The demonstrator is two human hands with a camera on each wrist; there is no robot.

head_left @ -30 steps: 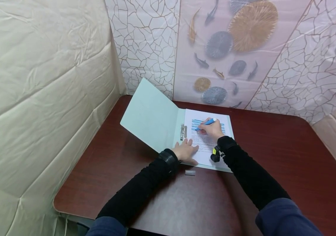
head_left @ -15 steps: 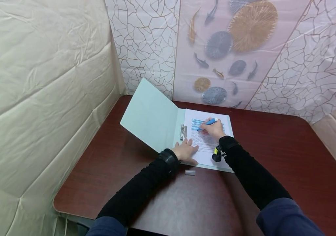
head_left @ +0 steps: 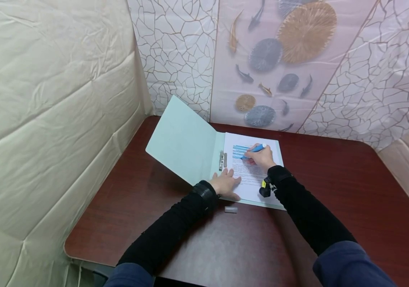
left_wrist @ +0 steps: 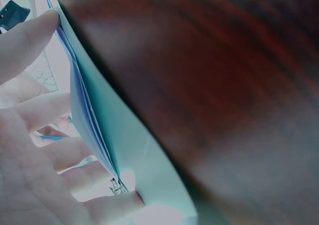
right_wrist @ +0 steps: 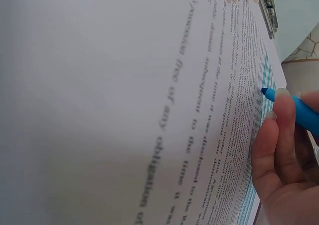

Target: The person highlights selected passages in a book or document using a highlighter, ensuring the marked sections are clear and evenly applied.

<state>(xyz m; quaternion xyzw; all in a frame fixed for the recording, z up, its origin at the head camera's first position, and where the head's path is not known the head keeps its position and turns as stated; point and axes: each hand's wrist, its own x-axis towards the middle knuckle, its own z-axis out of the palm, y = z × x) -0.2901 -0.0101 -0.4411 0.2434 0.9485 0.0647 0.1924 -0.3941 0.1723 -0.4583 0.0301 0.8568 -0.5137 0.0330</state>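
A pale green folder (head_left: 184, 143) lies open on the table, its left cover tilted up. White printed sheets (head_left: 234, 137) fill its right side, with blue highlighted lines across the upper text. My right hand (head_left: 263, 157) pinches a blue highlighter (head_left: 257, 148), its tip down at the text; the right wrist view shows the dark tip of the highlighter (right_wrist: 264, 91) beside the blue lines. My left hand (head_left: 224, 184) rests spread over the lower left of the sheets, thumb at the bottom edge. In the left wrist view, the fingers (left_wrist: 40, 110) lie straight along the paper stack.
A small grey translucent cap-like piece (head_left: 231, 209) lies on the brown table (head_left: 118, 215) just below the folder. A metal clip (head_left: 221, 160) sits at the folder's spine. Cream fabric (head_left: 53, 119) hangs on the left, and a patterned cloth (head_left: 265, 91) backs the table.
My right hand has slid slightly to the right with the highlighter, its tip travelling along the text. The left hand has stayed in place on the sheets.
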